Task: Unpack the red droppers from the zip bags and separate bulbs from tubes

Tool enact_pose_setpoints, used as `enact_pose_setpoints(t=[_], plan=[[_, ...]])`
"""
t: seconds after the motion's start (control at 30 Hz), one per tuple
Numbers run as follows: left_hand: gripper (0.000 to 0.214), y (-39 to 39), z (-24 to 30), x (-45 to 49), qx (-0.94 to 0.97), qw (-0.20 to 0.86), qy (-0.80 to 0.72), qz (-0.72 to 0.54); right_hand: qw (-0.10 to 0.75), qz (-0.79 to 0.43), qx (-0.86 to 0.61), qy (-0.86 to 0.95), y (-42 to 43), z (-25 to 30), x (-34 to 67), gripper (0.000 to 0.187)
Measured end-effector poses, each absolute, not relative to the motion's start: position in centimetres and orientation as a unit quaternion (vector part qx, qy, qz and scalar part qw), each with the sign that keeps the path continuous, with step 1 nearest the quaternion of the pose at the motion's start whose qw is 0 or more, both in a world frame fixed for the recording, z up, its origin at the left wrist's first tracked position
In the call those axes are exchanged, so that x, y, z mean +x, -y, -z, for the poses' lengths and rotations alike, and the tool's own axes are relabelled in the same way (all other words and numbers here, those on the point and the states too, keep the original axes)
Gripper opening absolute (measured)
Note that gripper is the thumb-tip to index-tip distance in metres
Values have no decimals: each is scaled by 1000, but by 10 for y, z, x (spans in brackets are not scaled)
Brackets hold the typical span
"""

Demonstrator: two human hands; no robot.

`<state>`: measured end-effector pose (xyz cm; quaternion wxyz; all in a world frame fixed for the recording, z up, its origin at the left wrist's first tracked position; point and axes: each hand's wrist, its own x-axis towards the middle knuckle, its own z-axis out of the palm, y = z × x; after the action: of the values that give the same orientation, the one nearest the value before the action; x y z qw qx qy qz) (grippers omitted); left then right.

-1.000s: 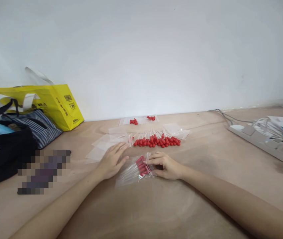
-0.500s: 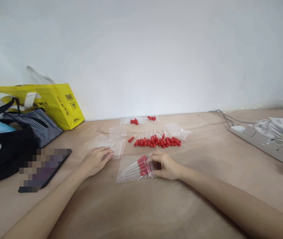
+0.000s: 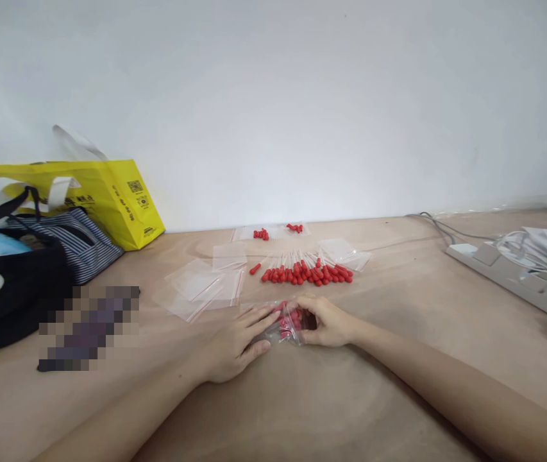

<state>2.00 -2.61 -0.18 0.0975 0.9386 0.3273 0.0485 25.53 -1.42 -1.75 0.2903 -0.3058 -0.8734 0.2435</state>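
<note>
One clear bag (image 3: 286,326) of red-capped pipettes lay on the table (image 3: 302,410) before the person; the left hand (image 3: 237,339) pressed flat and open on it, gripping nothing, while the right hand (image 3: 327,321) curled shut, pinching its red end. Behind lay one loose row of pipettes (image 3: 309,272), too crowded to count, one stray red cap (image 3: 254,269), two small cap clusters (image 3: 260,235) and several overlapping empty bags (image 3: 201,287).

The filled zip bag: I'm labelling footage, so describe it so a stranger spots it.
On the wooden table, the filled bag lies under the left hand, its end pinched by the right hand. Unlike the empty bags and loose droppers behind, it holds red-capped droppers.
</note>
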Motion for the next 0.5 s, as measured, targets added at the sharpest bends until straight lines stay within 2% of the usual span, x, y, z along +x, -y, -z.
enact_pose_setpoints(t=[0.2,0.33,0.5], plan=[[52,26,1,21,929,128,-347,-20,293,-195,-316,881,13,18,256,32],[51,27,0,22,921,144,-363,-5,323,-319,-321,831,14,21,253,28],[53,29,-3,23,910,168,-379,-4,342,-481,-296,751,9,30,257,35]])
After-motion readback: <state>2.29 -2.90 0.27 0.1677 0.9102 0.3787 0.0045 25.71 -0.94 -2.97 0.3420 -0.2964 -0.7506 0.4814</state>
